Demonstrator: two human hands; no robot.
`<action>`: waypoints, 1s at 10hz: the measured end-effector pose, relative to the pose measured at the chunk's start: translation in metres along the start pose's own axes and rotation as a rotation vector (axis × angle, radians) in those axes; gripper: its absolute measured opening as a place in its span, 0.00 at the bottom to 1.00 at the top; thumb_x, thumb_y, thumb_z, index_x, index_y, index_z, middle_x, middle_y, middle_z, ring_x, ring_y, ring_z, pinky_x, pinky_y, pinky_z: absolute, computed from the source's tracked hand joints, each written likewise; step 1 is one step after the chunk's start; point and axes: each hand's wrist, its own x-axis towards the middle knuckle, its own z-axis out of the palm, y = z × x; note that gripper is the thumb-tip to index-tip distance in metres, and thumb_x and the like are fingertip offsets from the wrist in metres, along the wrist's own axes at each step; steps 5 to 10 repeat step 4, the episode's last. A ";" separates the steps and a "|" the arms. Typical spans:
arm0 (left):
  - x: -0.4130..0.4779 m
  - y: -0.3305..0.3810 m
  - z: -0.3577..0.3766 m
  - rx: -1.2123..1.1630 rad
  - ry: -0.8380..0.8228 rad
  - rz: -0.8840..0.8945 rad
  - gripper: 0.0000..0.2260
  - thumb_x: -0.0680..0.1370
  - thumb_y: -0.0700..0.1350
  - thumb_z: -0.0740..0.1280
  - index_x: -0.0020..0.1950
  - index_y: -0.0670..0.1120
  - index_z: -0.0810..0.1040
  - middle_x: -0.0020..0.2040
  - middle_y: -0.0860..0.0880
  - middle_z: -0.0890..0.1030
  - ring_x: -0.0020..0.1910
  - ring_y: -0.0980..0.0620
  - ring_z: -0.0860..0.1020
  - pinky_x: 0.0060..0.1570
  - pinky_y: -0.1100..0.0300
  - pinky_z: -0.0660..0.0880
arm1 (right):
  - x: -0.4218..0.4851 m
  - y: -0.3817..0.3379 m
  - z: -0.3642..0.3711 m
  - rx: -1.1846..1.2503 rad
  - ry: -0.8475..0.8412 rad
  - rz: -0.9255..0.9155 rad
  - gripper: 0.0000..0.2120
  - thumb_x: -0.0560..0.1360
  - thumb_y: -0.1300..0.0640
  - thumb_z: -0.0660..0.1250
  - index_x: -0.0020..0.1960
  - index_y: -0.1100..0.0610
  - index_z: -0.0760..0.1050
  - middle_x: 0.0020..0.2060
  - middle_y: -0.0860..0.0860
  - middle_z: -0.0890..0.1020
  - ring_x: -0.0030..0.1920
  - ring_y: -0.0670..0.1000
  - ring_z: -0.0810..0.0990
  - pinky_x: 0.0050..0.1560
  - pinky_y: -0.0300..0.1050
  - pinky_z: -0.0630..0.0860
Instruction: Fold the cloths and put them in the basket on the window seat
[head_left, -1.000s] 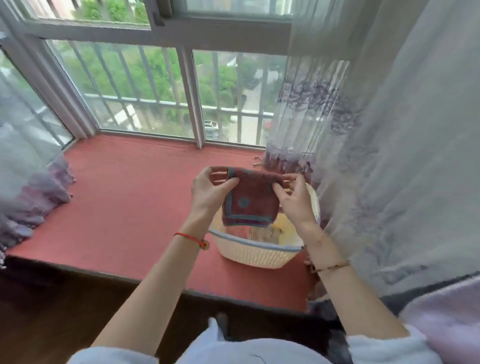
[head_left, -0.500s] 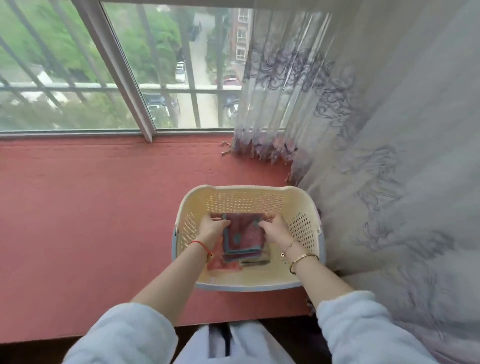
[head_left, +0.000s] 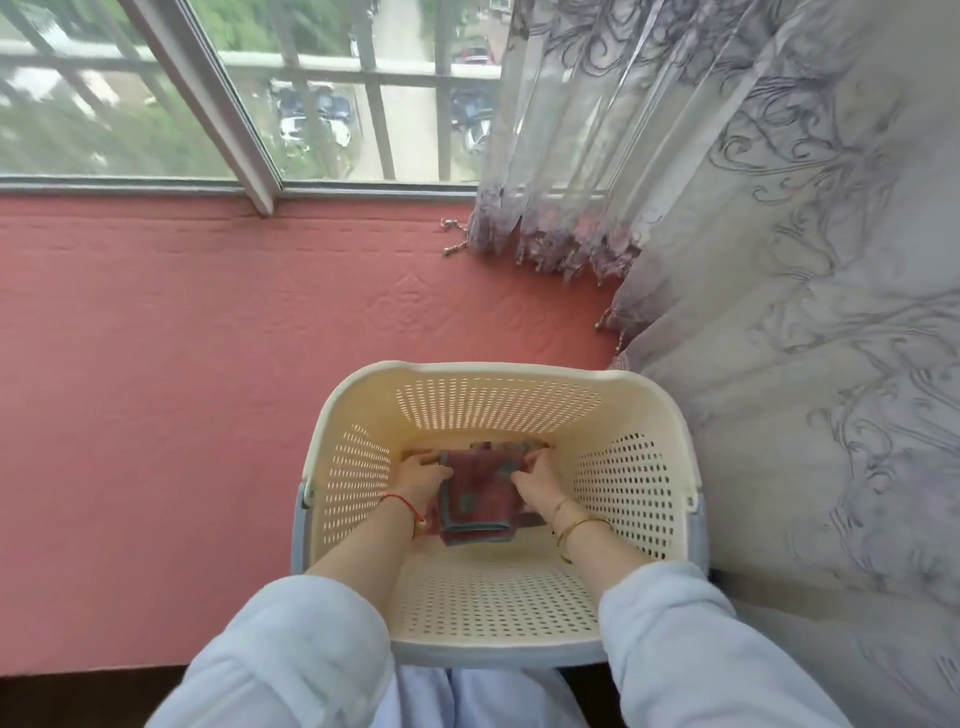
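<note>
On the red window seat, my left hand pinches the left edge of a folded red cloth while my right hand grips its right edge, both reaching deep into the cream basket. The cloth sits low over the basket floor, on what looks like another cloth beneath. This appears to be the placing step; next I would let go with both hands and lift clear without disturbing the fold.
</note>
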 end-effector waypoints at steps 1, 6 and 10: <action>0.002 -0.004 0.002 -0.044 -0.010 -0.052 0.17 0.77 0.31 0.66 0.65 0.34 0.77 0.61 0.34 0.80 0.55 0.41 0.80 0.61 0.45 0.77 | 0.003 0.005 0.001 0.026 -0.030 0.041 0.11 0.78 0.65 0.62 0.59 0.59 0.66 0.59 0.60 0.76 0.60 0.60 0.78 0.61 0.58 0.78; -0.036 0.035 -0.023 -0.093 -0.048 0.045 0.14 0.80 0.37 0.66 0.65 0.36 0.76 0.60 0.36 0.79 0.52 0.46 0.76 0.53 0.52 0.74 | -0.021 -0.021 -0.022 -0.014 0.032 0.005 0.11 0.79 0.61 0.59 0.39 0.58 0.72 0.37 0.54 0.74 0.39 0.52 0.73 0.43 0.44 0.69; -0.036 0.035 -0.023 -0.093 -0.048 0.045 0.14 0.80 0.37 0.66 0.65 0.36 0.76 0.60 0.36 0.79 0.52 0.46 0.76 0.53 0.52 0.74 | -0.021 -0.021 -0.022 -0.014 0.032 0.005 0.11 0.79 0.61 0.59 0.39 0.58 0.72 0.37 0.54 0.74 0.39 0.52 0.73 0.43 0.44 0.69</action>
